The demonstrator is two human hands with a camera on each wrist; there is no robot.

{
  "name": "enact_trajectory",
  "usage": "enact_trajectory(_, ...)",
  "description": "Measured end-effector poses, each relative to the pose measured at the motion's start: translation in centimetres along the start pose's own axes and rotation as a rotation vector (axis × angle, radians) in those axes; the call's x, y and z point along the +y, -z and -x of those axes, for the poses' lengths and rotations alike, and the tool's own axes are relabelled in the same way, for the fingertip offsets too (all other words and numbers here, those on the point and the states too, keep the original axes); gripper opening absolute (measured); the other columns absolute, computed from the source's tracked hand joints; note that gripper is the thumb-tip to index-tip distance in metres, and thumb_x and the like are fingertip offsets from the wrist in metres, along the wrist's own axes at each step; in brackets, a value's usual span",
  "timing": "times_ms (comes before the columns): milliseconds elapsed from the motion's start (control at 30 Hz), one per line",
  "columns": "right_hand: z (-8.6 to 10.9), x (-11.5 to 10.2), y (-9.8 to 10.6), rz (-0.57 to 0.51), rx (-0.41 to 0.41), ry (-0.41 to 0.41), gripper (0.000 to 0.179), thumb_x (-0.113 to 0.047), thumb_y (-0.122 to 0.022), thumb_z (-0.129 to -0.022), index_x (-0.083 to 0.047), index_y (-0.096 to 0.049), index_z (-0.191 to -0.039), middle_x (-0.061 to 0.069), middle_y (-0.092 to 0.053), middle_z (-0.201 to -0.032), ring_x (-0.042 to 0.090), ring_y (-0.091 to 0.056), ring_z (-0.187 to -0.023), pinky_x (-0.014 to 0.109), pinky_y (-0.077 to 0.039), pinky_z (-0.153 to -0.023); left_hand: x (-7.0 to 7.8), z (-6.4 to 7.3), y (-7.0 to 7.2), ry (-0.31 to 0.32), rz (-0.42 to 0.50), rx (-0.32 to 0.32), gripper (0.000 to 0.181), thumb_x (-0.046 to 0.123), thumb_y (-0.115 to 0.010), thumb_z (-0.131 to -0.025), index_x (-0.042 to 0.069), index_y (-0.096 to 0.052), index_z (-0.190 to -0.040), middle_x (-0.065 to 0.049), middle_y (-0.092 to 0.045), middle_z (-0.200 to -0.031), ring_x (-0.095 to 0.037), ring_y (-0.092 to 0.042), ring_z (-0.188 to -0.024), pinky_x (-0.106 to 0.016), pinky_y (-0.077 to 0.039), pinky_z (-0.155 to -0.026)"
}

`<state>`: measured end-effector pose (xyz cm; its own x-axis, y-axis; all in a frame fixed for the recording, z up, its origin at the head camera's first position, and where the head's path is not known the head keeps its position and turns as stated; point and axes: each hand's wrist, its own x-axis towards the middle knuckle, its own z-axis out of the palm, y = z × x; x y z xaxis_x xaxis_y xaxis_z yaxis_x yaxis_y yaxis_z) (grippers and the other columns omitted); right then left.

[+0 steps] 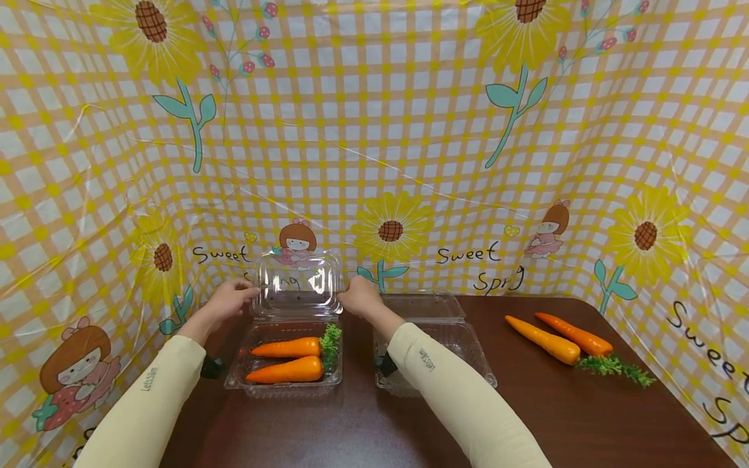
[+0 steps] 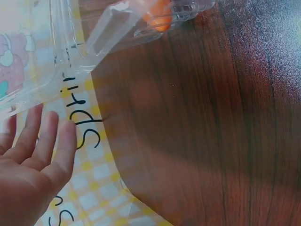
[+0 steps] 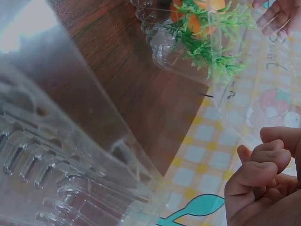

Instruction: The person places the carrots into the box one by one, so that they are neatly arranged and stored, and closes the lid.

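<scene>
A clear plastic clamshell box [image 1: 251,374] stands in front of me, its hinged lid [image 1: 298,305] raised upright at the back. Two orange carrots [image 1: 287,370] with a green top [image 1: 330,341] lie inside it. My left hand [image 1: 231,299] holds the lid's left edge at the fingertips; in the left wrist view, the other fingers [image 2: 44,141] spread loosely below the rim. On the opposite edge, my right hand [image 1: 359,296] pinches the lid, its remaining fingers [image 3: 254,176] curled in the right wrist view.
A second clear box [image 1: 468,364] stands open to the right, partly hidden by my right forearm. Farther right, two more carrots, one yellow-orange [image 1: 544,339] and one orange [image 1: 576,335], lie on the brown table [image 1: 585,416] with green leaves [image 1: 617,368]. A checked cloth [image 1: 374,130] walls the back and sides.
</scene>
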<state>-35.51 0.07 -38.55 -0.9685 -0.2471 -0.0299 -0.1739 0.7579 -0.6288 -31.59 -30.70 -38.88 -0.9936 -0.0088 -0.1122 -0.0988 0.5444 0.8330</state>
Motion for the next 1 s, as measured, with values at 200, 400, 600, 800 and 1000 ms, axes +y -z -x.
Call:
enact_trajectory(200, 0.5, -0.5, 0.6, -0.008, 0.023, 0.040, 0.056, -0.019, -0.063, -0.097, -0.017, -0.040, -0.046, -0.005, -0.028, -0.044, 0.012, -0.024, -0.038, 0.027, -0.027, -0.042, 0.9, 1.0, 0.4, -0.034, 0.037, 0.085, 0.050, 0.037, -0.050, -0.106, -0.001, -0.048, -0.139, -0.024, -0.044, -0.147, -0.037, -0.050, -0.126, -0.046, -0.050, -0.096)
enact_trajectory(400, 1.5, -0.8, 1.2, -0.013, 0.006, 0.101, 0.047, -0.021, -0.063, -0.099, -0.013, -0.050, -0.054, -0.003, -0.039, -0.052, 0.012, -0.027, -0.041, 0.028, -0.029, -0.046, 1.5, 2.3, 0.5, -0.068, 0.028, 0.163, 0.049, 0.038, -0.045, -0.108, -0.001, -0.050, -0.138, -0.023, -0.050, -0.141, -0.035, -0.052, -0.122, -0.045, -0.049, -0.096)
enact_trajectory(600, 2.7, -0.8, 1.7, 0.031, -0.012, 0.193, 0.024, -0.023, -0.065, -0.099, -0.006, -0.077, -0.110, 0.009, -0.073, -0.112, 0.011, -0.057, -0.057, 0.027, -0.045, -0.057, 1.0, 3.9, 0.4, -0.109, -0.015, 0.225, 0.044, 0.038, -0.045, -0.108, 0.001, -0.056, -0.130, -0.021, -0.054, -0.134, -0.033, -0.054, -0.113, -0.042, -0.048, -0.089)
enact_trajectory(800, 3.7, -0.9, 2.0, 0.062, -0.033, 0.255, 0.020, -0.025, -0.065, -0.099, -0.008, -0.077, -0.098, 0.004, -0.071, -0.082, 0.015, -0.058, -0.058, 0.029, -0.044, -0.056, 0.8, 5.7, 0.5, -0.157, -0.131, 0.245, 0.042, 0.040, -0.044, -0.108, 0.004, -0.057, -0.126, -0.022, -0.054, -0.137, -0.040, -0.052, -0.121, -0.049, -0.047, -0.089)
enact_trajectory(1000, 4.7, -1.1, 2.5, 0.104, -0.048, 0.305, 0.022, -0.026, -0.064, -0.099, -0.010, -0.076, -0.089, 0.001, -0.065, -0.067, 0.013, -0.048, -0.053, 0.028, -0.038, -0.054, 1.1, 7.4, 0.4, -0.213, -0.200, 0.253, 0.038, 0.037, -0.047, -0.108, 0.005, -0.058, -0.123, -0.022, -0.053, -0.138, -0.043, -0.051, -0.124, -0.055, -0.046, -0.090)
